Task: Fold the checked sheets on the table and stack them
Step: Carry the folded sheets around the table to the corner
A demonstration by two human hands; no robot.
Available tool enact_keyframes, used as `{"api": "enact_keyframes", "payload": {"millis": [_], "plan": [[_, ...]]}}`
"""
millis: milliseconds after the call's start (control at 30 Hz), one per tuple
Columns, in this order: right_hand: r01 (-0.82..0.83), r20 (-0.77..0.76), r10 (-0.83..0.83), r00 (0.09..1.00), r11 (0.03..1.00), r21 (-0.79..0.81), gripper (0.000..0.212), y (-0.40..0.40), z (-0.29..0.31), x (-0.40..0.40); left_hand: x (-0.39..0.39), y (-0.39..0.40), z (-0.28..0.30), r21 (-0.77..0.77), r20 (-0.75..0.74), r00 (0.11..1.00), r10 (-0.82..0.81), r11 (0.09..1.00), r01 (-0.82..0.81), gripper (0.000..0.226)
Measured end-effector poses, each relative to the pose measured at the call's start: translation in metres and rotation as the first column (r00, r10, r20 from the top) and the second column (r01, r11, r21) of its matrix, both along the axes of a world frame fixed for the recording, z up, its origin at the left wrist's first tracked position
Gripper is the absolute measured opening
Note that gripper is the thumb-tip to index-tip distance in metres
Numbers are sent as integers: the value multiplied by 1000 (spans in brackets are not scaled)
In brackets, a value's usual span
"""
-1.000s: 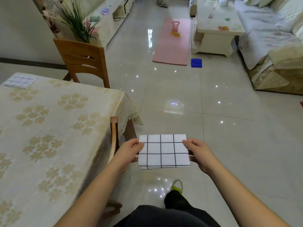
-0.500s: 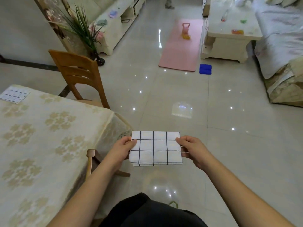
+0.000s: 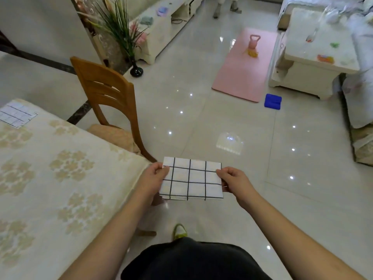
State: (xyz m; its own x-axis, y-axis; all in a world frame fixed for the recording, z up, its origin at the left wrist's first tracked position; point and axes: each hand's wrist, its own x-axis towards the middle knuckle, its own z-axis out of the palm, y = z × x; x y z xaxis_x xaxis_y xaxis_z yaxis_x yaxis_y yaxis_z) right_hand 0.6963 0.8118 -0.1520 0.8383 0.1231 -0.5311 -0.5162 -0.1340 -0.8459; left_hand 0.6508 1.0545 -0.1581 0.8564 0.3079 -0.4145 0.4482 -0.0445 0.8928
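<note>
A folded white sheet with black checks hangs in the air over the floor, just right of the table's corner. My left hand pinches its left edge and my right hand pinches its right edge, thumbs on top. A second folded checked sheet lies flat on the table at its far left end. The table has a cream cloth with a pale flower pattern.
A wooden chair stands at the table's far side. A potted plant is behind it. On the shiny tiled floor lie a pink mat and a blue item. A white coffee table and a sofa are at the right.
The view has swung left and forward, so the table edge now lies closer to my hands. Both hands keep the same hold on the folded sheet.
</note>
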Motion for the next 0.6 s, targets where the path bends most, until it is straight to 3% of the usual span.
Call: {"api": "enact_keyframes", "payload": {"millis": [400,600], "plan": [[-69,21,69,997,998,-3,21,21,-12,144,119,29,-12,90,-67,997,29,996,-23,10],[-127,-8,127,992,991,37,17,12,-18,243,198,9,-5,-12,-90,990,112,993,-114,13]]}}
